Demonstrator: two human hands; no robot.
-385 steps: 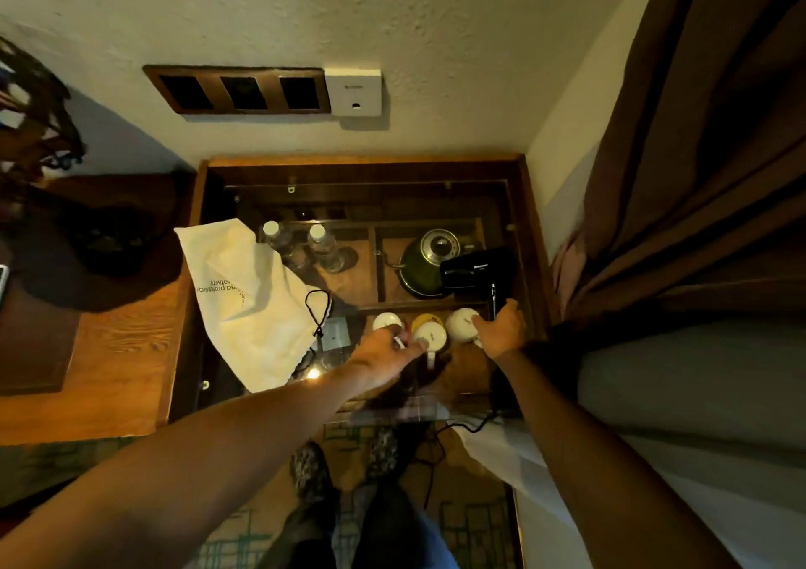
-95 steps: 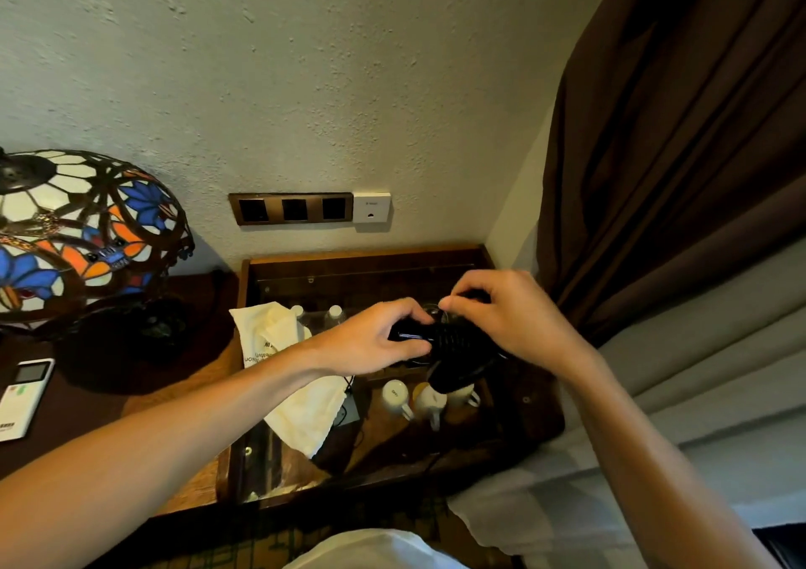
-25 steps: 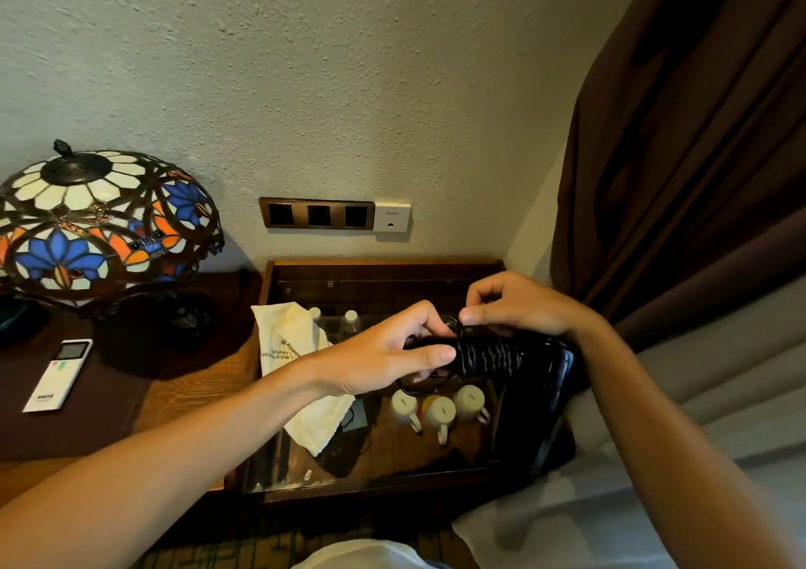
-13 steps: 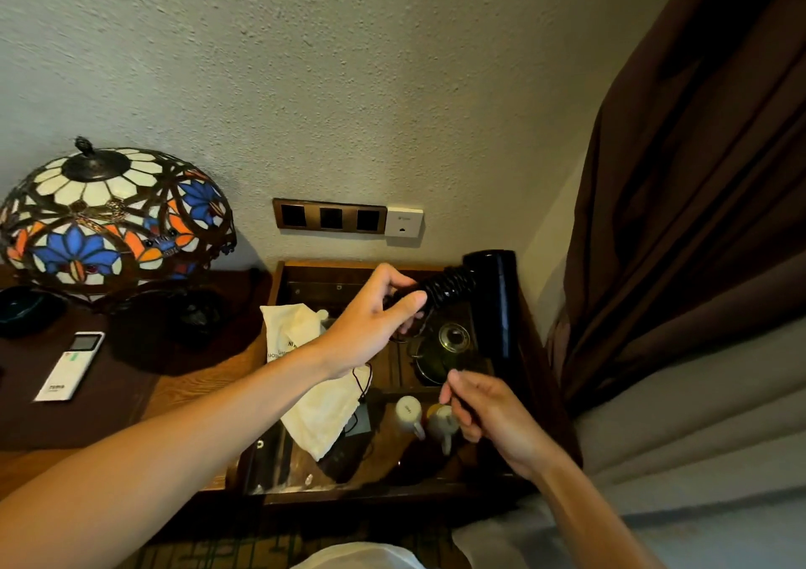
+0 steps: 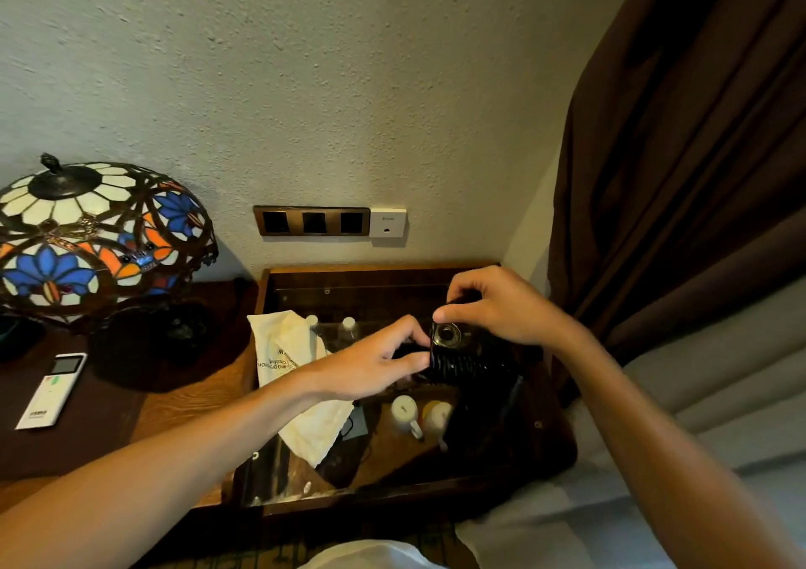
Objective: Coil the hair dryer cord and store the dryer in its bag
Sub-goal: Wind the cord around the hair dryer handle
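The right hand pinches with thumb and forefinger at the far end of the hair dryer, its grip clamped on the black body just beside a round shiny part that I cannot identify for certain. The left hand closes its fingertips on the left end of the cord, which sits as tight black turns wrapped around what looks like the dryer's handle. Both hands hold the dryer in the air above the glass-topped tray cabinet, not resting on it.

Judging by those neat turns, the coiling is mostly done; the hands seem to be tucking or securing the last bit of cord, though the plug and loose end are hidden behind the fingers. No slack hangs down that I can see.

The bag, a cream cloth pouch with dark printing, lies flat and limp on the glass to the left, partly under the left forearm, with its mouth not held open. So storing has not begun: the bag has yet to be picked up, opened, and the dryer slipped inside.

White cups stand under the glass just near of the dryer, and a stained-glass lamp and a remote sit on the tabletop far to the left, clear of the work.
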